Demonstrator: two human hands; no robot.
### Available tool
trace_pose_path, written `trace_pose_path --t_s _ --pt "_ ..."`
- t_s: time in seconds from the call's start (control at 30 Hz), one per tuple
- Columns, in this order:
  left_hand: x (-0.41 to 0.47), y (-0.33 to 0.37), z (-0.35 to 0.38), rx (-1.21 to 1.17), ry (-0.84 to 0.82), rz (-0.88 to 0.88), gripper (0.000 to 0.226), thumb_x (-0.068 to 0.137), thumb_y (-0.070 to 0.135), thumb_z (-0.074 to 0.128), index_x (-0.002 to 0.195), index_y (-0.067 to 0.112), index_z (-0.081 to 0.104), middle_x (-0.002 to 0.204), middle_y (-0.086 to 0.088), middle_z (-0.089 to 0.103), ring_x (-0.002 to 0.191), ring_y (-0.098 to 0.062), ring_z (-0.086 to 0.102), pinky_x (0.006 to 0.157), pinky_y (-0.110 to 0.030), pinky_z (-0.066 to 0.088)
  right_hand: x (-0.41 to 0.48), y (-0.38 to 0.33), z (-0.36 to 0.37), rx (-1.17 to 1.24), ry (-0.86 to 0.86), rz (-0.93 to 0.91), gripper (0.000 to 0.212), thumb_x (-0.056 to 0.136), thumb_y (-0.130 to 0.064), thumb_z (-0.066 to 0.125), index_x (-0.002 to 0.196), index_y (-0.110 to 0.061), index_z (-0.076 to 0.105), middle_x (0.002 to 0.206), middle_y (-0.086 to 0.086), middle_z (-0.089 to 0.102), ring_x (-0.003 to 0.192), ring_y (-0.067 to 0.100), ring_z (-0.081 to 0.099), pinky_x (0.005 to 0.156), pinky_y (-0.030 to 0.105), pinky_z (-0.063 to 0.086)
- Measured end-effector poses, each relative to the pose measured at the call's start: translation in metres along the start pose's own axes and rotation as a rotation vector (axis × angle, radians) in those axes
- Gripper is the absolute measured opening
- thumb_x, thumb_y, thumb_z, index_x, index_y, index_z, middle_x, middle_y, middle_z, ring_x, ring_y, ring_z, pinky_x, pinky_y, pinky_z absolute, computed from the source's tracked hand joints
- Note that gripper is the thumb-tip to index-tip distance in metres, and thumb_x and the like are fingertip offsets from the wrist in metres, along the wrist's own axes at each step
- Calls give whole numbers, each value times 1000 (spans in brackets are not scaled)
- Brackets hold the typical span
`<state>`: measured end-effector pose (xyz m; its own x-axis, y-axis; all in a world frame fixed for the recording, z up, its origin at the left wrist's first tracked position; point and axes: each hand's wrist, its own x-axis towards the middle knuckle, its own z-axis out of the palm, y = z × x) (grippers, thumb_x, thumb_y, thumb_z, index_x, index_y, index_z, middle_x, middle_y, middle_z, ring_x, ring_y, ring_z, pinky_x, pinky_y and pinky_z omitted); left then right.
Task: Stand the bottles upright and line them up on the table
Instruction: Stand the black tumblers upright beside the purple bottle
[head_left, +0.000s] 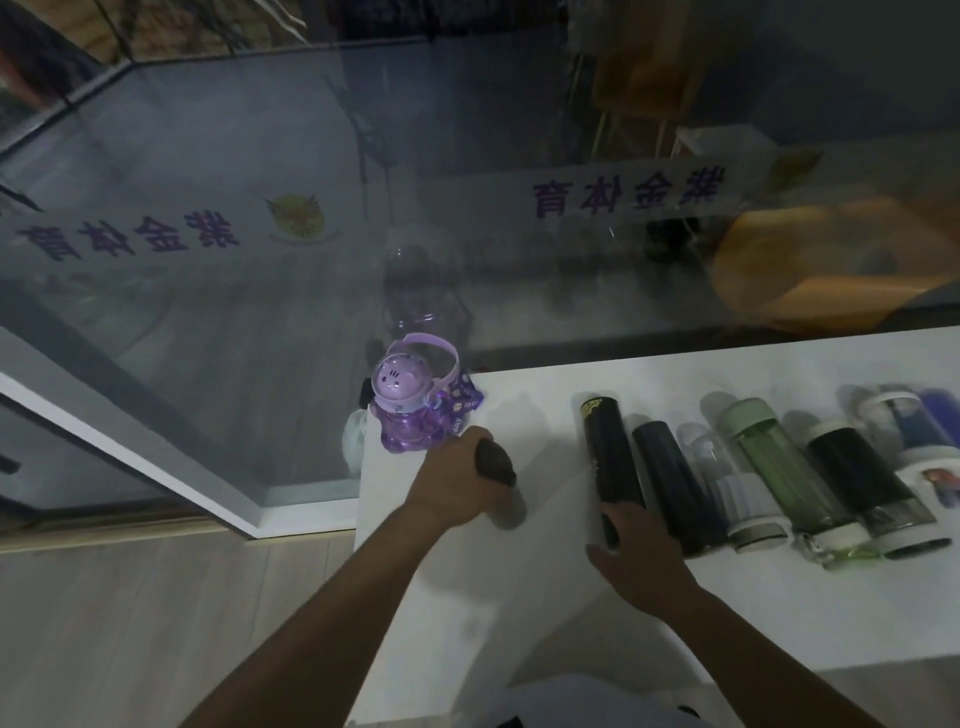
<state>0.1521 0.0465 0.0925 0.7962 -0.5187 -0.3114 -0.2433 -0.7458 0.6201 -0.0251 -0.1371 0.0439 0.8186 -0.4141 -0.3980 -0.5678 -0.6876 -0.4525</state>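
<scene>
A purple cartoon bottle (408, 405) stands upright at the far left corner of the white table (727, 613). My left hand (457, 483) is shut on a dark bottle (496, 462), held roughly upright just right of the purple one. My right hand (639, 556) grips the near end of a black bottle with gold print (605, 447), which lies flat. Beside it several more bottles lie side by side: a dark blue one (675, 478), a clear one (727, 483), a green one (779, 467), a black one with white cap (857, 478) and a printed white one (914, 431).
A glass wall with purple lettering (628, 195) runs along the table's far edge. The table's left edge (363, 493) drops to a wooden floor (156, 623). An orange object (810, 265) shows behind the glass at the right.
</scene>
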Motion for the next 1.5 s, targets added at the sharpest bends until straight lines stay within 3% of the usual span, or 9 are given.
trace_pose_path --t_s 0.17,0.47,0.57,0.67,0.87,1.0,1.17,1.37,1.5 --pt "4 7 -9 214 -100 76 61 65 39 80 119 26 54 115 -5 58 103 -26 57 88 -39 53 -2 7 -4 20 -9 6 64 88 -47 54 144 -23 34 151 3 33 138 23 33 111 48 30" --pt "-5 15 -24 287 -215 35 85 72 38 80 144 31 36 144 -2 45 130 -25 45 107 -40 43 -5 18 -6 74 -6 -2 64 87 -45 57 144 -24 35 151 3 34 136 24 35 110 47 31" --pt "-11 34 -27 453 -177 59 90 73 54 74 148 36 28 156 -2 30 144 -30 27 116 -48 28 -6 25 -13 68 36 -21 64 86 -43 58 144 -25 36 151 2 36 138 24 32 112 47 29" --pt "-20 64 -11 396 -45 140 84 81 55 66 150 38 22 163 -3 15 150 -31 8 120 -50 13 -8 38 -21 52 96 -32 66 85 -46 58 143 -25 36 147 2 41 136 24 35 110 47 32" --pt "-38 106 79 111 118 268 92 84 53 63 155 28 12 165 -3 9 152 -27 5 122 -50 13 -18 76 -39 -22 148 1 71 80 -59 49 143 -28 34 146 3 41 134 24 38 108 49 34" --pt "-33 114 141 50 53 94 104 77 68 56 156 22 7 163 -7 13 151 -30 11 121 -52 17 -21 110 -57 -23 142 4 75 79 -62 46 145 -28 32 151 3 37 139 24 31 113 48 28" --pt "-32 124 186 -69 109 -127 88 84 50 68 153 20 23 153 -3 35 141 -24 33 115 -41 28 -18 151 -77 -57 82 -29 69 87 -54 50 147 -29 26 156 2 26 145 23 19 117 46 18" --pt "-21 129 228 -235 146 -419 92 79 51 70 152 26 19 150 -8 38 133 -32 44 108 -51 39 -12 186 -92 -76 -18 -126 67 89 -53 47 148 -33 21 159 0 17 146 22 12 118 45 13" --pt "-11 131 248 -403 214 -544 88 72 48 76 144 23 33 129 -5 55 112 -27 58 93 -48 53 -11 207 -100 -92 -85 -180 67 90 -53 45 148 -34 18 160 -2 12 147 20 8 119 44 9"
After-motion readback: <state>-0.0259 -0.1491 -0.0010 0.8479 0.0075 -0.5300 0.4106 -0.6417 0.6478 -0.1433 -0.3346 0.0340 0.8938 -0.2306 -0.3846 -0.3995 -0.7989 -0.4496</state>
